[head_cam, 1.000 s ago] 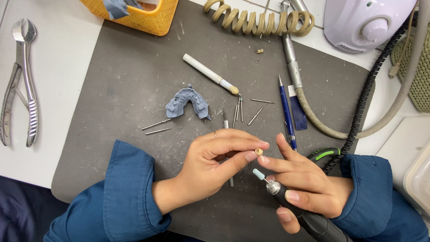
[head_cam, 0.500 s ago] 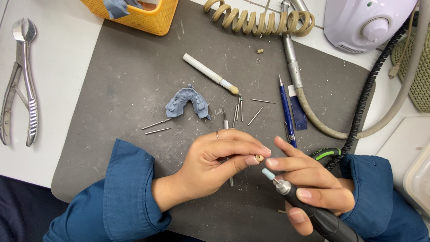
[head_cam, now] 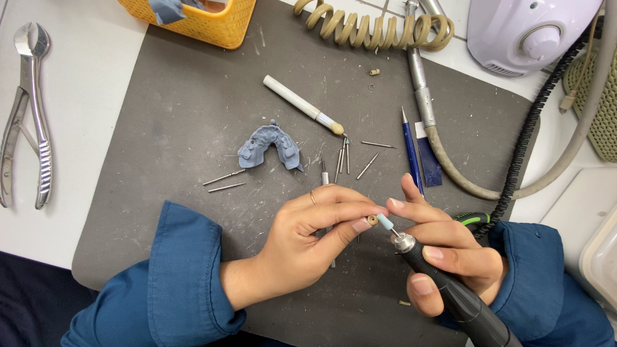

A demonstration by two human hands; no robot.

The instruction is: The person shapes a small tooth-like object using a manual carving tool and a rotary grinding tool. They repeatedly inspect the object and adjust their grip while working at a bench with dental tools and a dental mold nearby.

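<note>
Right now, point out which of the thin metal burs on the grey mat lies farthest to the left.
The upper bur of the pair lying left of the blue dental model; its end reaches farther left than the lower bur beneath it.

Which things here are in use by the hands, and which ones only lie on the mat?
In use:
- small tan piece, pinched by left hand
- black rotary handpiece with pale blue tip, in right hand

Lying about:
- blue dental cast
- loose burs
- steel pliers
- blue pen

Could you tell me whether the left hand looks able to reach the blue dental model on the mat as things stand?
Probably yes: the blue dental model lies just beyond the left hand on open mat, though its fingertips are pinching a small piece.
</note>
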